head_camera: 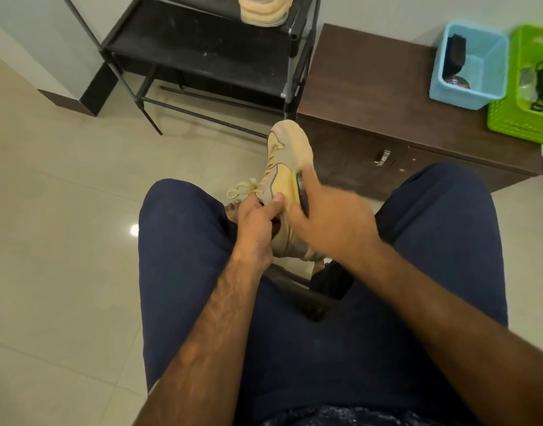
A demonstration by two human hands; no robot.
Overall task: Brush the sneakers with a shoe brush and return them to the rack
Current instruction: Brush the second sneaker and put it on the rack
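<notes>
1. Your right hand (pixel 331 222) has its grip closed over a dark shoe brush (pixel 303 192), pressing it against the right flank of the sneaker (pixel 284 158); only a sliver of the brush shows past your fingers, and the hand is blurred, so you look to be mid-stroke.
2. Your left hand (pixel 257 222) pinches the sneaker at its collar, thumb on the outer side near the yellow laces (pixel 242 189), holding it off the floor with the toe pointing to 12 o'clock.
3. From the head view, that sneaker sits just above frame centre, between your knees, over the tiled floor (pixel 64 210).
4. At 12 o'clock the black rack (pixel 202 44) stands against the wall, and a second sneaker (pixel 264 10) of the same colour already rests on its upper shelf, cut off by the frame's top edge.
5. At 2 o'clock the brown desk (pixel 371 87) carries a blue basket (pixel 466 66) and, touching it on the right, a green basket (pixel 522 118).
6. Progress, as a judgement: you are partway through brushing. Whether the shelved sneaker has been brushed cannot be told. Left to do: finish this one, then set it on the rack beside its mate.
</notes>
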